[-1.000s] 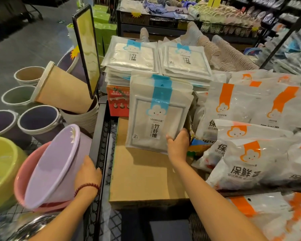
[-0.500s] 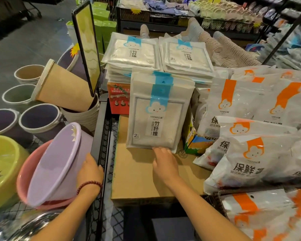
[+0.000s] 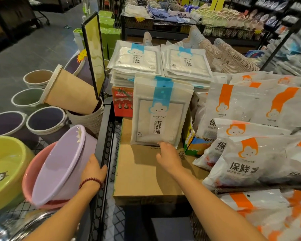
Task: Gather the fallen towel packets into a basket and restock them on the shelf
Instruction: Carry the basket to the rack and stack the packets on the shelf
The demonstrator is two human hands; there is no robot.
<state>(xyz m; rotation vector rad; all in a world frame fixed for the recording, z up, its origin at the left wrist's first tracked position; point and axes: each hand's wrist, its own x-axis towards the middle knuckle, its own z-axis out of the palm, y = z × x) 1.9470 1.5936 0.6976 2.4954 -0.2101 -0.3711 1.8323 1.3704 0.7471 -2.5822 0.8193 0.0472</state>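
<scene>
A bunch of white towel packets (image 3: 161,112) with blue strips stands upright on a brown cardboard box (image 3: 142,173), leaning back against two flat stacks of the same packets (image 3: 135,58). My right hand (image 3: 169,157) lies on the box, its relaxed fingertips touching the bottom edge of the front upright packet. My left hand (image 3: 94,169) holds the tilted purple basin (image 3: 59,164) by its wall beside the black shelf frame; its fingers are hidden behind the basin. I cannot see any packets inside the basin.
The purple basin sits nested in a pink one (image 3: 27,178), beside a yellow basin (image 3: 5,164). Buckets (image 3: 45,120) and a tilted tan bucket (image 3: 71,93) stand at the left, behind a framed sign (image 3: 94,54). Orange-labelled bags (image 3: 247,153) crowd the right.
My right hand let go of the upright packets' lower right corner and dropped to their bottom edge. The packets now stand on the box by themselves. My left hand stayed on the basin.
</scene>
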